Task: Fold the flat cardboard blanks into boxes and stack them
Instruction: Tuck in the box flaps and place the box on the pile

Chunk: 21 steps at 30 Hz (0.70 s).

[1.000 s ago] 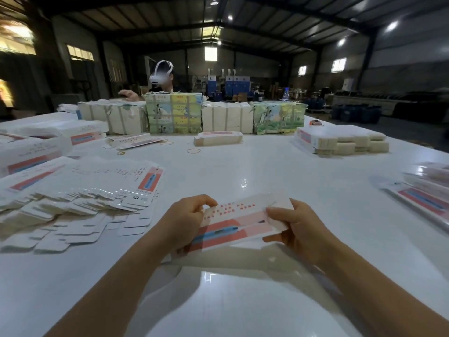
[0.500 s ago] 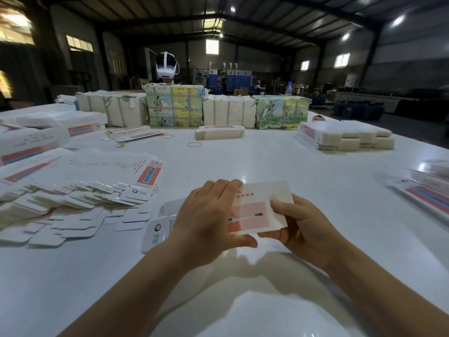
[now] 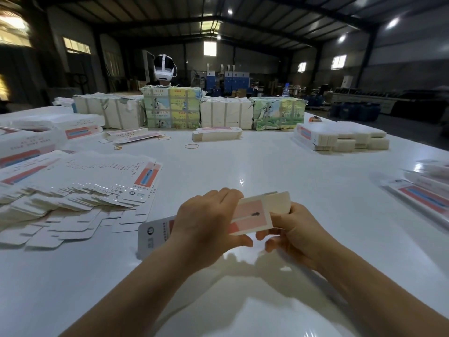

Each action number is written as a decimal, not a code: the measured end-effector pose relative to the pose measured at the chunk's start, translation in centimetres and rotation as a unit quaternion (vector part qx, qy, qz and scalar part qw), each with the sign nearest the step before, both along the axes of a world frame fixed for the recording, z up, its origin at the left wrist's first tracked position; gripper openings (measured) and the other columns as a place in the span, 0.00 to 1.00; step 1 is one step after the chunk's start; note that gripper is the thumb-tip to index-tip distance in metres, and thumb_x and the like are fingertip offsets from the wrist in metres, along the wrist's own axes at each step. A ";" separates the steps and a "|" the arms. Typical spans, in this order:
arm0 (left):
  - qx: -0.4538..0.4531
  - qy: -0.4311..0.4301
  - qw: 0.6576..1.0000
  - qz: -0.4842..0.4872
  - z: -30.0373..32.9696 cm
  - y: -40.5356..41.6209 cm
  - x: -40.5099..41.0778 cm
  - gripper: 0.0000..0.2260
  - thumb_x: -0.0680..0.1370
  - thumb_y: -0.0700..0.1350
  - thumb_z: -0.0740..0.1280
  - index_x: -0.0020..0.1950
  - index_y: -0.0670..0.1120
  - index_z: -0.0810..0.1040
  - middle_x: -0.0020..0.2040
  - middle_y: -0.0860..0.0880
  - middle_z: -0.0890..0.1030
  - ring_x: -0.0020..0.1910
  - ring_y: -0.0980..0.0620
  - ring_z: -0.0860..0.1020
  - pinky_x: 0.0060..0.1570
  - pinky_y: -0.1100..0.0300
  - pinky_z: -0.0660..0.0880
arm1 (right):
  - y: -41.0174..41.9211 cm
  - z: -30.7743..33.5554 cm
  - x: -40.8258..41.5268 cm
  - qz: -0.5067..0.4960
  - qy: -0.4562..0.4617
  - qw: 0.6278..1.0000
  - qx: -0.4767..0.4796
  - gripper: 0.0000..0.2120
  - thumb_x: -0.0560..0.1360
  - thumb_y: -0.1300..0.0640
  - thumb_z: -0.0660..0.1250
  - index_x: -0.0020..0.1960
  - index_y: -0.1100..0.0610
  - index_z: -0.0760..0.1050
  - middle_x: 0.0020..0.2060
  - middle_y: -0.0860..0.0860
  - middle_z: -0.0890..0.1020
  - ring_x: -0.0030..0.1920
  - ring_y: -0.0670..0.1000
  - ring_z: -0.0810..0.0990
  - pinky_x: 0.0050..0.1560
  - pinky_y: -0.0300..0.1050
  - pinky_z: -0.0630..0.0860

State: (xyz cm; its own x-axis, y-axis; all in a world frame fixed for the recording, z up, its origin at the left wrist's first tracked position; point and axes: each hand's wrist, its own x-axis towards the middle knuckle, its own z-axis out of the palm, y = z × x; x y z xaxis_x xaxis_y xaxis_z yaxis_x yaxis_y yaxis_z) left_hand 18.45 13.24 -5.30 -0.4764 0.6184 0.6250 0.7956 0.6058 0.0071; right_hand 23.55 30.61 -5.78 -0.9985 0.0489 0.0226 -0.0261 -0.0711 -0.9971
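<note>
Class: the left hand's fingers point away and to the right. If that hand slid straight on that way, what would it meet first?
The left hand already grips the cardboard blank; pushed on, it would probably meet the right hand holding the other end, though depth is unclear.

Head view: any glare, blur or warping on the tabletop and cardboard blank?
Head view: roof lamps glare on the glossy white table; both hands shadow it below; the red-and-white cardboard blank is sharp; the far table edge bows from wide-angle distortion; the hall behind is dim.
</note>
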 end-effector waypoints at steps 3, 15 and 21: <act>-0.022 -0.032 0.999 -0.004 0.0 -0.1 -0.2 0.33 0.60 0.64 0.75 0.57 0.46 0.76 0.44 0.49 0.81 0.35 0.51 0.78 0.29 0.59 0.77 | 0.1 0.0 -0.2 -0.019 0.000 1.000 -0.013 0.08 0.68 0.66 0.70 0.42 0.55 0.85 0.36 0.57 0.84 0.30 0.51 0.80 0.26 0.40 0.74; 0.017 -0.168 0.986 0.008 -0.5 -1.5 -1.7 0.26 0.63 0.72 0.61 0.56 0.61 0.64 0.55 0.59 0.76 0.37 0.57 0.75 0.36 0.72 0.73 | 0.6 0.8 -0.4 -0.104 0.003 0.988 -0.112 0.08 0.78 0.60 0.62 0.52 0.62 0.77 0.33 0.58 0.82 0.27 0.52 0.79 0.25 0.42 0.76; 0.105 -0.168 0.979 0.050 -0.3 -1.8 -1.9 0.25 0.62 0.74 0.59 0.52 0.61 0.64 0.48 0.64 0.71 0.36 0.57 0.76 0.36 0.66 0.76 | 0.2 -0.2 0.5 -0.357 0.282 0.869 0.194 0.12 0.76 0.61 0.66 0.48 0.43 0.76 0.40 0.47 0.77 0.36 0.47 0.77 0.32 0.39 0.75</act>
State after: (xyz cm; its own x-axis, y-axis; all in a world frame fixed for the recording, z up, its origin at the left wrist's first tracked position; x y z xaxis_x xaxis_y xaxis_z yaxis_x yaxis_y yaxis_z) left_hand 16.53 11.44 -5.56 -0.7291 0.4322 0.5306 0.6630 0.6382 0.3912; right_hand 24.03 30.83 -6.00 -0.5419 0.5315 0.6511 -0.4173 0.5023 -0.7573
